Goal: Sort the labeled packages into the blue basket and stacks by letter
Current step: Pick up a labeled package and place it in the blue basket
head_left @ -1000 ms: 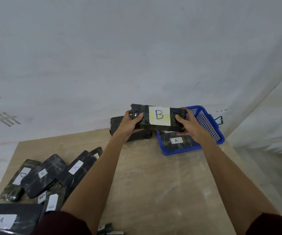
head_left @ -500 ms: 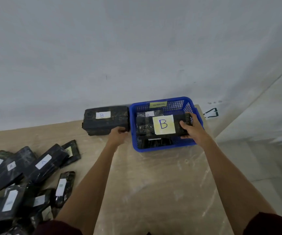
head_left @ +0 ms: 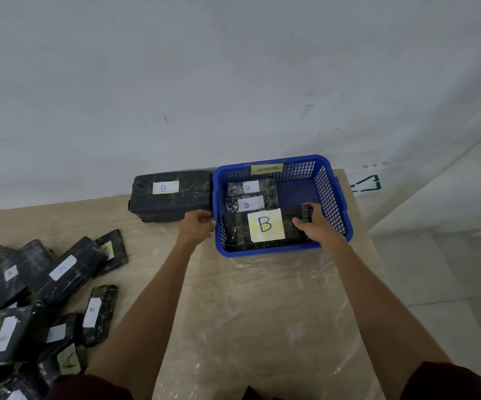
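The blue basket (head_left: 265, 252) stands at the table's far edge with a yellow "ABNORMAL" tag (head_left: 267, 168) on its back wall. Inside lies a black package with a large yellow B label (head_left: 265, 225), in front of two smaller B packages (head_left: 248, 187). My right hand (head_left: 315, 226) reaches into the basket and grips the large package's right end. My left hand (head_left: 197, 226) is at the basket's left wall, fingers curled over its rim. A stack of black B packages (head_left: 172, 194) sits just left of the basket.
A heap of several black labeled packages (head_left: 60, 272) covers the table's left front, some marked A, B or C. The wooden table (head_left: 256, 313) is wrapped in clear film. A white wall rises right behind the basket, and the table's right edge drops to the floor.
Both hands held the large B package in the air; the right hand lowered it into the basket. The left hand let go and moved to the basket's left wall.
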{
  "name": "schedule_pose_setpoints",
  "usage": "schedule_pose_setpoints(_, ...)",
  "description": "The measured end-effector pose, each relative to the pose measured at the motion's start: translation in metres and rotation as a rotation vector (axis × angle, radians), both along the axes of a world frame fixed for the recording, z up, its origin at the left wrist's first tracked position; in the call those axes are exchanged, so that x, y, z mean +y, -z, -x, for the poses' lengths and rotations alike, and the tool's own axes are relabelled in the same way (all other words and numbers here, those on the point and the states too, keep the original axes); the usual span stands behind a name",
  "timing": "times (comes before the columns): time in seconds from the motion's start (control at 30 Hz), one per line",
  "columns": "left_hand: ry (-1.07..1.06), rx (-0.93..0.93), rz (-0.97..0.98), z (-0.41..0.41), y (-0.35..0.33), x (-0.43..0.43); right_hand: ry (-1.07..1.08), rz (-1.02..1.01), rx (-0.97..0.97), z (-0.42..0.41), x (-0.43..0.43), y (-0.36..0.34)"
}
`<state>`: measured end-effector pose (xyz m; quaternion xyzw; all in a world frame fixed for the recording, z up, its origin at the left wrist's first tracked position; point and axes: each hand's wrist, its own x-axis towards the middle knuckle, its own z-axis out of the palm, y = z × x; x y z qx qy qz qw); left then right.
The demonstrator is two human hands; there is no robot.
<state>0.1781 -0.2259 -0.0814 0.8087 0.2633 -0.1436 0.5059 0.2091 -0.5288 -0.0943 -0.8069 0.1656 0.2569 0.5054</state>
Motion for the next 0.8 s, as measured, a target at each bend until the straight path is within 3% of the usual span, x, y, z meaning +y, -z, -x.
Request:
schedule_pose_setpoints(0.37, -0.065, -0.002, -0.012, -0.027, 0.006, -0.005, 0.285, -0.171, 0.029, -0.026, 0.000, 0.000)
schedule_pose_setpoints(0.8, -0.020, 0.051, 0.036, -0.036, 0.009, 0.003, 0.474, -0.277, 0.083, -0.020, 0.026, 0.014)
